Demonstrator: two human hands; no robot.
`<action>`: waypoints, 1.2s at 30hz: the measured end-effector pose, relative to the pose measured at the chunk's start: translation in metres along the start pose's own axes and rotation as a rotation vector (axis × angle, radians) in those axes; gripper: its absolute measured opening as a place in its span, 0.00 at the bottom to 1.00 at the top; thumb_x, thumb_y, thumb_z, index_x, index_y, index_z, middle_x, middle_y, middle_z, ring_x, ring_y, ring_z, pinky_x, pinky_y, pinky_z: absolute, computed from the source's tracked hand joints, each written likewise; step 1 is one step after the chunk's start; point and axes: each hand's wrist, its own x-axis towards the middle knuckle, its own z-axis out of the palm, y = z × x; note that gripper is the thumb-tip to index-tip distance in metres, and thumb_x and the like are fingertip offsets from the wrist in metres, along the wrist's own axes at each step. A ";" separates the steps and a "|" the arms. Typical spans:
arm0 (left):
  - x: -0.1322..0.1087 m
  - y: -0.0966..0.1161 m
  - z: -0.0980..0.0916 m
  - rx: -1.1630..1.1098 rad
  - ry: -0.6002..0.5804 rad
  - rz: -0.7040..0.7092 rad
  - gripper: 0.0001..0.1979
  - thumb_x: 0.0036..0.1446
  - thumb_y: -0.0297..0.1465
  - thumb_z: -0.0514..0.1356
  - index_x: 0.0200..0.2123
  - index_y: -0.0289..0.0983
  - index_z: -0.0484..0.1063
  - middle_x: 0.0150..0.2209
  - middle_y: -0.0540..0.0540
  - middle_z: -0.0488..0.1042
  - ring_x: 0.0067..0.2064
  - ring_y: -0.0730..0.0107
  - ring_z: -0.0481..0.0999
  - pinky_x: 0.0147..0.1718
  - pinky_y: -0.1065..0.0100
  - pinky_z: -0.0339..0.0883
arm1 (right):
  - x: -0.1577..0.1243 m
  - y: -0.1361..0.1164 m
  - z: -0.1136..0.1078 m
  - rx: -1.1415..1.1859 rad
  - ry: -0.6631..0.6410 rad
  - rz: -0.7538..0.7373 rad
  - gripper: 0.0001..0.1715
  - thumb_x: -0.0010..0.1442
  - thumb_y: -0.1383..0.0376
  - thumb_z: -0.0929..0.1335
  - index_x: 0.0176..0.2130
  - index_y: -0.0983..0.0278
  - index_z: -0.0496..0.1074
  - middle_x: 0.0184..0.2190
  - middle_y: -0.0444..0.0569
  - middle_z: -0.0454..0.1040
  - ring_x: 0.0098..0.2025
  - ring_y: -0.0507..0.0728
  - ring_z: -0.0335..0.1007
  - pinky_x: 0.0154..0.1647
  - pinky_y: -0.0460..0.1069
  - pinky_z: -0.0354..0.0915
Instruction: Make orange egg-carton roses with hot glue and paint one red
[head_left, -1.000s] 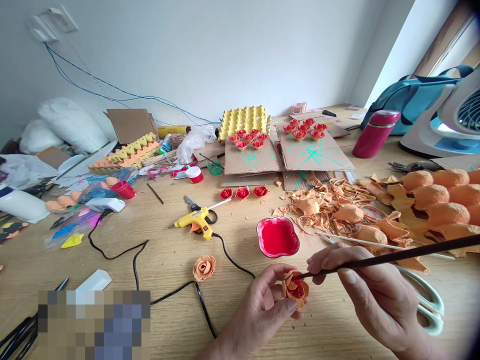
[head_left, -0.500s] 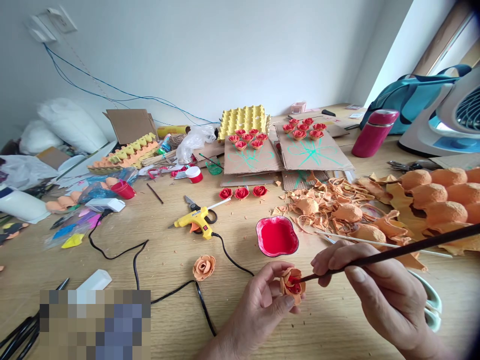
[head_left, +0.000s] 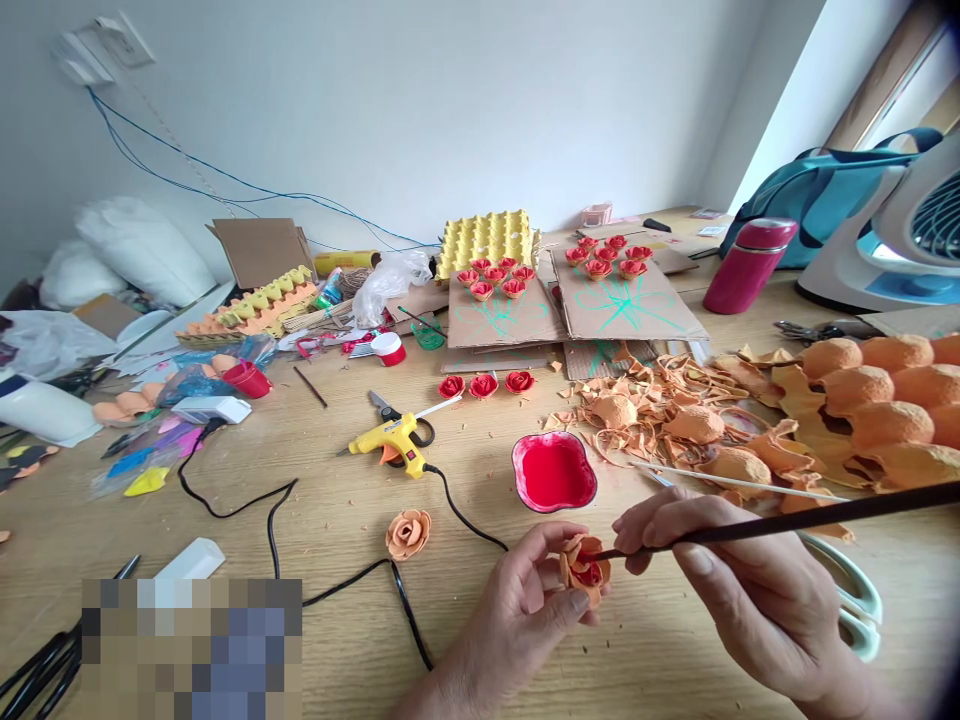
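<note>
Between the fingers and thumb of my left hand (head_left: 517,615) is an orange paper-pulp flower (head_left: 585,572), its centre painted red. My right hand (head_left: 750,585) grips a dark paintbrush (head_left: 787,518), whose tip reaches into the flower's middle; the bristles are hidden among the petals. Just beyond the hands stands a scalloped dish of red paint (head_left: 555,474). An unpainted orange flower (head_left: 409,535) lies to the left. Farther back, several red flowers (head_left: 483,386) sit in a row on the table.
A yellow glue gun (head_left: 390,442) with its black cord lies left of the dish. Orange scraps (head_left: 637,400) and an egg tray (head_left: 892,410) spread at right, near pale-handled scissors (head_left: 862,610). Cardboard sheets (head_left: 630,305) bearing red flowers stand behind. A magenta bottle (head_left: 750,268) stands back right.
My right hand has shifted slightly left and the brush's handle has tilted lower. The left hand keeps its hold on the flower in about the same place.
</note>
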 end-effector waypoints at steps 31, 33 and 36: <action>-0.001 0.003 -0.001 -0.008 0.041 -0.013 0.28 0.57 0.45 0.74 0.55 0.38 0.75 0.49 0.39 0.79 0.49 0.60 0.77 0.42 0.62 0.74 | -0.002 0.002 -0.005 0.044 -0.030 -0.001 0.13 0.76 0.63 0.61 0.48 0.59 0.75 0.35 0.49 0.81 0.38 0.58 0.83 0.40 0.50 0.79; -0.001 0.002 -0.001 -0.013 0.040 -0.009 0.28 0.57 0.45 0.74 0.55 0.38 0.75 0.49 0.39 0.79 0.48 0.60 0.77 0.42 0.62 0.74 | -0.002 0.002 -0.007 0.022 -0.021 -0.003 0.13 0.77 0.63 0.61 0.47 0.59 0.75 0.34 0.48 0.81 0.36 0.56 0.83 0.41 0.50 0.79; -0.001 0.001 -0.001 -0.016 0.046 -0.009 0.28 0.57 0.45 0.74 0.55 0.38 0.75 0.48 0.39 0.79 0.48 0.61 0.77 0.42 0.62 0.74 | 0.000 0.002 -0.007 0.005 0.003 -0.009 0.14 0.77 0.64 0.60 0.47 0.59 0.74 0.35 0.48 0.81 0.35 0.55 0.82 0.43 0.48 0.78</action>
